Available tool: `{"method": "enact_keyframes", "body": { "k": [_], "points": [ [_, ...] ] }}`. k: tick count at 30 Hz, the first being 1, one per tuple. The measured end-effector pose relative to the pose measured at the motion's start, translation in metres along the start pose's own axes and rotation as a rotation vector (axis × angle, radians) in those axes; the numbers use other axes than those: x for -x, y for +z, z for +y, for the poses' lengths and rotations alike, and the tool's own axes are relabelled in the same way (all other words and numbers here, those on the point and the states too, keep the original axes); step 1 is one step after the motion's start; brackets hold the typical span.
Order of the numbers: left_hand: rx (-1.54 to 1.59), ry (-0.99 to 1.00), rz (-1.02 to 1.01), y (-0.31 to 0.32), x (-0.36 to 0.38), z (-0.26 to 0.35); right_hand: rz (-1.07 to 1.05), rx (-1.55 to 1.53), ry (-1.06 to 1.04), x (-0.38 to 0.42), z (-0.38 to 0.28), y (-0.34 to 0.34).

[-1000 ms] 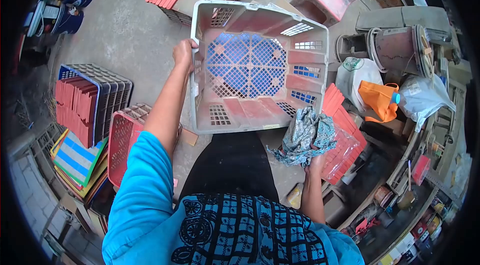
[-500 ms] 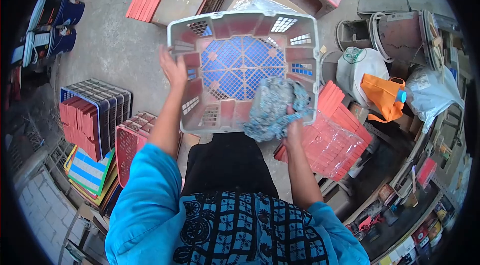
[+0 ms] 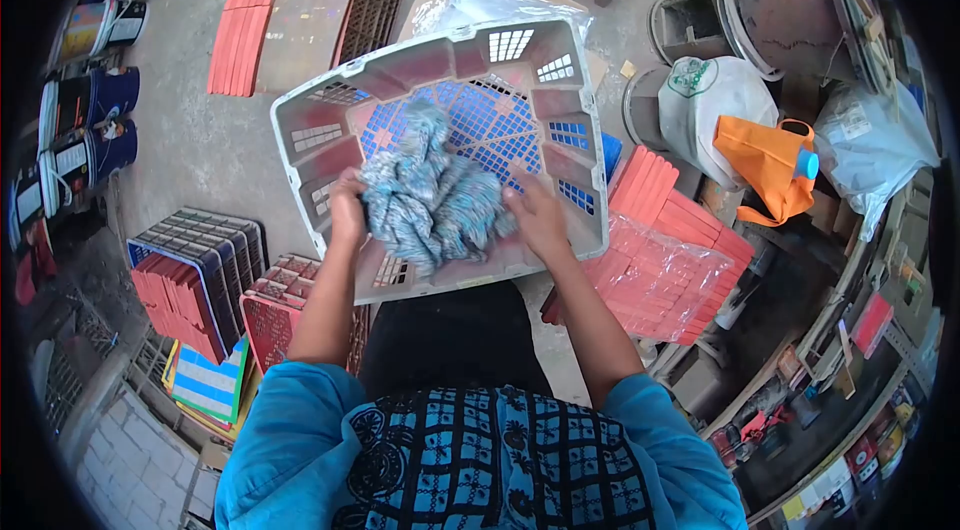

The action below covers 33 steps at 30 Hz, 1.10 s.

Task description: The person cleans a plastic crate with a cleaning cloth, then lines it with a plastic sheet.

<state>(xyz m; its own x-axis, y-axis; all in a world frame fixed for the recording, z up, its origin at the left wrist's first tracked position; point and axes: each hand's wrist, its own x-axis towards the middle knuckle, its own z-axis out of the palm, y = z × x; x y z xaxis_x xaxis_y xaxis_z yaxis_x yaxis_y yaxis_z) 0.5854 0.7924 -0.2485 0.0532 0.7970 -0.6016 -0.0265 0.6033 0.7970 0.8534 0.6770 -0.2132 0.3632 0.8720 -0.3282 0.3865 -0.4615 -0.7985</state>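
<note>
Plastic, pale grey and latticed, the crate (image 3: 450, 145) rests on our lap, tipped so its open top faces us and its blue grid floor faces away. Its long axis runs from lower left to upper right across the view, one corner toward the red slats (image 3: 270, 5) on the concrete floor (image 3: 210, 150).

A crumpled blue-patterned cloth (image 3: 430, 195) lies inside, against the crate's near wall. Our left hand (image 3: 347, 212) is closed on the cloth's left edge at the crate's near left corner. Our right hand (image 3: 538, 218) lies fairly flat, fingers spread, at the cloth's right side by the near right wall; we cannot tell whether it grips the cloth or only presses it.

We judge the risk to be the crate itself: neither hand clearly holds its rim, so a hard push with the cloth could slide it off the lap toward the wrapped red stack (image 3: 665, 265) on the right. Loose cloth could also snag in the lattice openings.
</note>
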Motion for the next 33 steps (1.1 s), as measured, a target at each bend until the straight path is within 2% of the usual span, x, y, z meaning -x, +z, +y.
{"method": "enact_keyframes", "body": {
  "k": [1, 3, 4, 5, 6, 7, 8, 9, 10, 11, 12, 15, 17, 19, 21, 24, 27, 30, 32, 33],
  "points": [
    [0.203, -0.135, 0.014, 0.009, -0.005, 0.019, 0.123, 0.162, -0.112, -0.003, -0.001, -0.011],
    [0.176, -0.075, 0.003, 0.032, -0.024, 0.028, 0.347, 0.344, -0.181, -0.018, -0.013, -0.048],
    [0.208, -0.063, 0.016, 0.062, -0.022, 0.041, 0.394, 0.380, -0.152, -0.023, -0.001, -0.056],
    [0.199, 0.003, -0.014, 0.079, -0.041, 0.023, 0.440, 0.417, -0.122, -0.030, 0.013, -0.062],
    [-0.207, 0.233, -0.056, 0.080, -0.074, -0.019, 0.414, 0.390, -0.106, -0.035, 0.027, -0.065],
    [-0.449, 0.438, -0.039, 0.117, -0.070, -0.009, 0.388, 0.365, -0.087, -0.039, 0.042, -0.067],
    [-0.534, 0.481, -0.084, 0.142, -0.086, -0.025, 0.363, 0.341, -0.071, -0.042, 0.054, -0.065],
    [-0.542, 0.380, -0.128, 0.174, -0.087, -0.019, 0.325, 0.308, 0.021, -0.042, 0.059, -0.062],
    [-0.558, 0.653, -0.212, 0.195, -0.111, -0.043, 0.286, 0.276, 0.114, -0.042, 0.058, -0.059],
    [-0.630, 0.734, -0.223, 0.214, -0.122, -0.057, 0.248, 0.242, 0.209, -0.042, 0.057, -0.056],
    [-0.701, 0.814, -0.236, 0.229, -0.130, -0.070, 0.266, 0.249, 0.189, -0.042, 0.060, -0.055],
    [-1.116, 0.925, -0.176, 0.242, -0.159, -0.177, 0.294, 0.259, 0.148, -0.042, 0.069, -0.050],
    [-0.889, 0.284, -0.408, 0.249, -0.150, -0.152, 0.295, 0.259, 0.139, -0.043, 0.071, -0.051],
    [-0.827, 0.174, -0.502, 0.242, -0.121, -0.155, 0.292, 0.257, 0.175, -0.039, 0.068, -0.051],
    [-0.951, 0.653, -0.459, 0.225, -0.102, -0.168, 0.297, 0.280, 0.158, -0.045, 0.066, -0.053],
    [-0.948, 0.552, -0.470, 0.230, -0.089, -0.149, 0.310, 0.255, 0.115, -0.045, 0.067, -0.053],
    [-1.031, 0.658, -0.487, 0.241, -0.083, -0.172, 0.309, 0.288, 0.099, -0.045, 0.067, -0.053],
    [-1.147, 0.433, -0.590, 0.234, -0.065, -0.201, 0.293, 0.275, 0.125, -0.045, 0.068, -0.053],
    [-1.038, 0.468, -0.759, 0.225, -0.056, -0.193, 0.302, 0.272, 0.120, -0.044, 0.067, -0.053],
    [-0.884, 0.394, -0.635, 0.231, -0.060, -0.188, 0.314, 0.268, 0.114, -0.046, 0.067, -0.053]
  ]
}}
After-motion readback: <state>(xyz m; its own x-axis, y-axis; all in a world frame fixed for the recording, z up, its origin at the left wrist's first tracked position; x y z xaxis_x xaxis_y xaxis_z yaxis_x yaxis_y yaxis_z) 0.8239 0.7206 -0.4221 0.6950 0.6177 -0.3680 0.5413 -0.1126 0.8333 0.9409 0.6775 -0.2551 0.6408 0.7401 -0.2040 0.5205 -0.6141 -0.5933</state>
